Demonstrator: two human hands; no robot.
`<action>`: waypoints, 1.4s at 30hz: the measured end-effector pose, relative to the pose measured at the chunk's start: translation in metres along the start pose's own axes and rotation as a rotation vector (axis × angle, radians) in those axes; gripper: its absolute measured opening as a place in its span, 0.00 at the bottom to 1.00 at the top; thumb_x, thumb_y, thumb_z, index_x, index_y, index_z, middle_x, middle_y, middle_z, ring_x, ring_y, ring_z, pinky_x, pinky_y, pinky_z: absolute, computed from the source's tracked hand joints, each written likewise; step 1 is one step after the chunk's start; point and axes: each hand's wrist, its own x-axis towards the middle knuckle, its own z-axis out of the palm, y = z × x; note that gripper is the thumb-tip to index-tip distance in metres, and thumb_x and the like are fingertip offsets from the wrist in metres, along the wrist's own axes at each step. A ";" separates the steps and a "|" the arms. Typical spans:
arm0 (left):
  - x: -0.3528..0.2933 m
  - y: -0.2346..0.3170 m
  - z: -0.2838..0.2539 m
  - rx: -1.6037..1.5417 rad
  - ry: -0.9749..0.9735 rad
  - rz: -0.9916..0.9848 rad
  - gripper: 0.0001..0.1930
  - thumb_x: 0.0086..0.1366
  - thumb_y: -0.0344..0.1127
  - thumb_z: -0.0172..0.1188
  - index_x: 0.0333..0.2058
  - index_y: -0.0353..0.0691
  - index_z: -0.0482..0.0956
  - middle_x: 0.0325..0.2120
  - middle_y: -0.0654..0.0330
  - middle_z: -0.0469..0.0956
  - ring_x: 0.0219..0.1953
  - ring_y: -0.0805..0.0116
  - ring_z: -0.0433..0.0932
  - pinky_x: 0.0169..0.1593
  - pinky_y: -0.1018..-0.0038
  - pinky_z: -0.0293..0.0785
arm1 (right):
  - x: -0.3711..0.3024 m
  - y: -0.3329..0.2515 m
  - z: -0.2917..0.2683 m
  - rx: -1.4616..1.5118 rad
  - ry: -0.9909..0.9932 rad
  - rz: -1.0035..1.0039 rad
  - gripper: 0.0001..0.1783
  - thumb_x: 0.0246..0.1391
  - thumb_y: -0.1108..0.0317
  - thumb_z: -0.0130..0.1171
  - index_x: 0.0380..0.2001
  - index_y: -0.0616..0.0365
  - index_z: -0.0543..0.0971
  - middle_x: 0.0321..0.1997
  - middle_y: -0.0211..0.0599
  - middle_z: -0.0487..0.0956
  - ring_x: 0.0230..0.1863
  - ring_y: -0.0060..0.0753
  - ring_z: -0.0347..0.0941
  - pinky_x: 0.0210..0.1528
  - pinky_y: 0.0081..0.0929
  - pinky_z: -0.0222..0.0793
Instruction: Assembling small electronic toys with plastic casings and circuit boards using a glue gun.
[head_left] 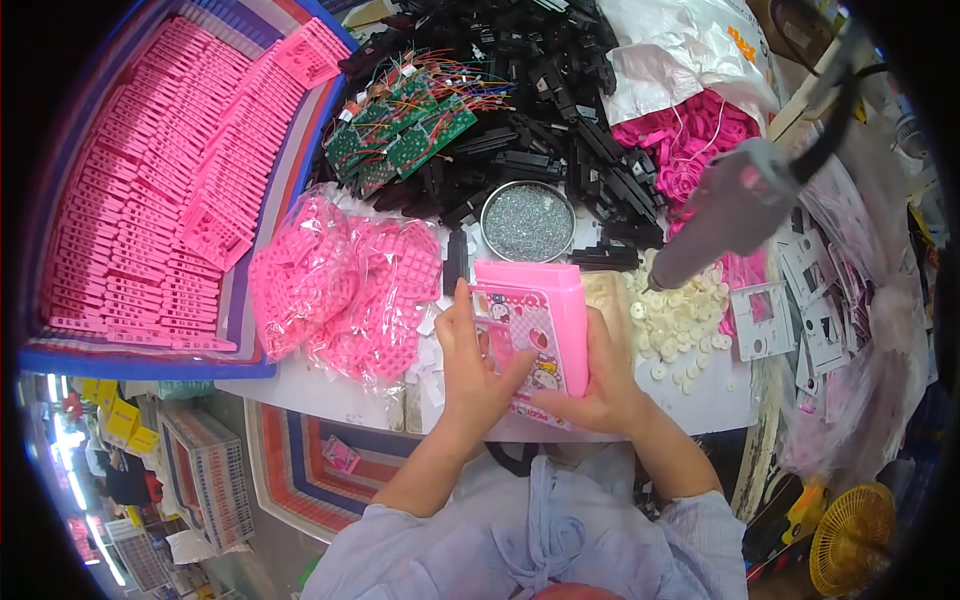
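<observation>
Holds a pink case with both hands in front of the body, over the near part of the bench; cannot tell about any contact with the bench below. Clamps the right side with the fingers of the right hand, with the thumb across the lower printed face and the others behind the plain side wall, probably to steady the case. Has the left hand at the opposite side, with thumb and index finger spread apart, the thumb over the printed face, perhaps for guiding or supporting; cannot tell about real clamping there. Points with the long axis away from the body, leaning slightly to the left at the far end. Turns the printed face upward and to the left, the plain side wall to the right. Just beyond, stores small metal pieces in a round tin, likely against scattering. To the right, lies cream discs in a loose pile, likely for easy picking. To the left, gathers pink lattice parts in clear bags, and stacks pink parts in close rows inside a blue-rimmed basket, probably for saving room.
</observation>
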 end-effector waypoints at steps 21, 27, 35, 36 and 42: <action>0.029 -0.029 -0.017 -0.883 0.170 -0.343 0.20 0.77 0.47 0.46 0.54 0.36 0.73 0.43 0.59 0.80 0.41 0.73 0.81 0.42 0.74 0.80 | -0.034 0.030 -0.003 0.591 -0.086 0.360 0.27 0.59 0.78 0.60 0.61 0.68 0.69 0.56 0.40 0.78 0.53 0.28 0.77 0.55 0.26 0.76; 0.033 -0.021 -0.026 -0.563 0.167 -0.167 0.20 0.77 0.47 0.47 0.43 0.34 0.80 0.32 0.63 0.81 0.31 0.79 0.77 0.35 0.79 0.74 | -0.034 0.025 0.006 0.654 -0.026 0.390 0.22 0.61 0.78 0.59 0.58 0.71 0.71 0.51 0.42 0.81 0.47 0.27 0.80 0.51 0.27 0.77; 0.016 -0.048 -0.012 -0.362 0.192 -0.133 0.24 0.79 0.46 0.40 0.38 0.33 0.80 0.31 0.63 0.80 0.34 0.81 0.73 0.38 0.77 0.71 | -0.032 0.025 0.007 0.663 0.114 0.405 0.18 0.62 0.76 0.58 0.54 0.70 0.73 0.49 0.44 0.82 0.45 0.29 0.81 0.50 0.28 0.78; 0.007 -0.036 -0.007 -0.193 0.209 -0.062 0.25 0.79 0.46 0.39 0.38 0.32 0.80 0.31 0.62 0.81 0.35 0.81 0.73 0.39 0.76 0.71 | -0.034 0.026 0.009 0.676 0.131 0.411 0.18 0.62 0.76 0.58 0.54 0.70 0.73 0.49 0.44 0.82 0.45 0.29 0.81 0.50 0.28 0.78; 0.005 -0.049 -0.010 -0.199 0.257 0.018 0.22 0.78 0.42 0.41 0.39 0.30 0.80 0.28 0.61 0.81 0.31 0.79 0.73 0.35 0.76 0.71 | -0.038 0.030 0.016 0.678 0.109 0.357 0.17 0.62 0.75 0.59 0.54 0.68 0.74 0.50 0.43 0.82 0.47 0.28 0.80 0.52 0.27 0.77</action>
